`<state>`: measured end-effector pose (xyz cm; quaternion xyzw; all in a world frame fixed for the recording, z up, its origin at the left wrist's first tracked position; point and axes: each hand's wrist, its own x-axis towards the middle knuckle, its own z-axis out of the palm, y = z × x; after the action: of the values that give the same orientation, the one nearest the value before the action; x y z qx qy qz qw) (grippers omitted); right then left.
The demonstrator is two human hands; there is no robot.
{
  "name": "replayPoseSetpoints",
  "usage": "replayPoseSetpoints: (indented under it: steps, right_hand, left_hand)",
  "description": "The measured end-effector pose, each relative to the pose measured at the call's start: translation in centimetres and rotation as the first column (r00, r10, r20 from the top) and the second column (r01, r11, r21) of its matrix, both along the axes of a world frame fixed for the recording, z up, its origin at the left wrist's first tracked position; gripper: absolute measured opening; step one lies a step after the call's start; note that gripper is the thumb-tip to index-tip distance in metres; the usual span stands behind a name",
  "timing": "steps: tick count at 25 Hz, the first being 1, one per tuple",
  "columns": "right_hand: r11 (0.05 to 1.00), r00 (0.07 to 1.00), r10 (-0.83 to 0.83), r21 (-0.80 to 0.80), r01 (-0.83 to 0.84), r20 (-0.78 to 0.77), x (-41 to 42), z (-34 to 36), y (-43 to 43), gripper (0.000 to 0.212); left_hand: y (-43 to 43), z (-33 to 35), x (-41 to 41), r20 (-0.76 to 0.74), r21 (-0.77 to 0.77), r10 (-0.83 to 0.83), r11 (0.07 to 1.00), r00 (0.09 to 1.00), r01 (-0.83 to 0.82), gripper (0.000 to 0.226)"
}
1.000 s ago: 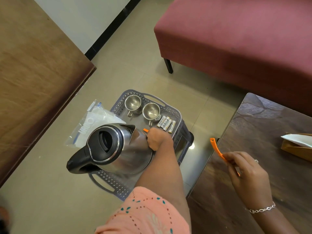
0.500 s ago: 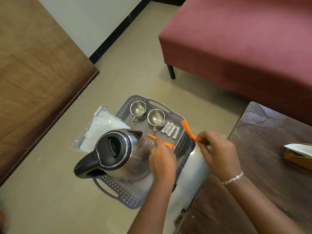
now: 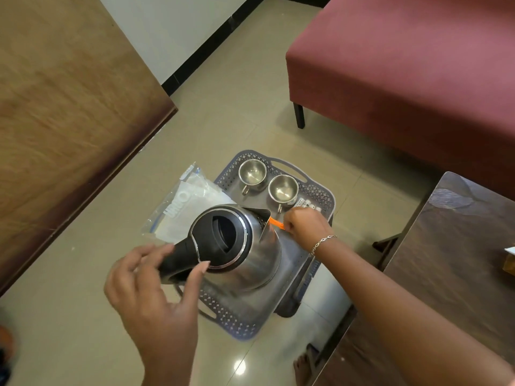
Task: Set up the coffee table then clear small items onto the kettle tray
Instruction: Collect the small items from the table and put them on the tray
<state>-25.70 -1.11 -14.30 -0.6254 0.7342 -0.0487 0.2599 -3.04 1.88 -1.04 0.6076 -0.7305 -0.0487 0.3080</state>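
A grey perforated tray point(image 3: 320, 190) sits on the floor. It carries a steel kettle point(image 3: 250, 260) with a black handle, two small steel cups point(image 3: 252, 174) point(image 3: 282, 189) and several batteries point(image 3: 306, 203) partly hidden by my right hand. My right hand point(image 3: 303, 227) is low over the tray beside the kettle spout, closed on a thin orange strip point(image 3: 276, 223) that pokes out toward the spout. My left hand point(image 3: 156, 302) hovers with its fingers spread just in front of the kettle handle, holding nothing.
A clear plastic bag point(image 3: 184, 207) lies on the floor against the tray's left side. The dark coffee table point(image 3: 459, 260) stands at the right, a red sofa point(image 3: 404, 65) behind it, and a brown wooden surface point(image 3: 55, 121) at the left.
My right hand brought the orange strip from the coffee table to the tray beside the spout. My left hand drew back from the tray to the kettle handle.
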Motion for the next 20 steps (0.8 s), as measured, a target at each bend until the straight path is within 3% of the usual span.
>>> replayPoseSetpoints:
  steps: [3, 5, 10, 15, 20]
  right_hand:
    - [0.994, 0.994, -0.092, 0.056, 0.089, 0.053, 0.3, -1.5, -0.8, 0.01]
    - [0.986, 0.986, -0.144, 0.096, 0.136, 0.087, 0.5, -2.2, -1.3, 0.011]
    - [0.973, 0.98, -0.179, 0.163, 0.162, 0.093, 1.2, -2.9, -1.9, 0.015]
    - [0.961, 0.963, -0.265, 0.095, 0.261, 0.037, 0.7, -2.4, -1.6, 0.014]
    - [0.972, 0.979, -0.206, 0.111, 0.206, -0.011, 0.8, -2.2, -1.4, 0.017]
  left_hand:
    - [-1.0, -0.4, 1.7, -0.129, 0.34, 0.052, 0.94, 0.99, -0.005, 0.081]
    - [-1.2, -1.0, 2.4, -0.172, 0.413, 0.034, 0.91, 0.984, 0.041, 0.076]
    - [-2.4, -2.5, 3.8, -0.041, 0.379, -0.044, 0.924, 0.998, 0.057, 0.051]
    - [-3.1, -2.3, 4.2, 0.036, 0.379, -0.087, 0.923, 0.996, 0.067, 0.045]
    - [-2.4, -2.0, 4.5, 0.023, 0.39, -0.033, 0.92, 0.999, 0.022, 0.045]
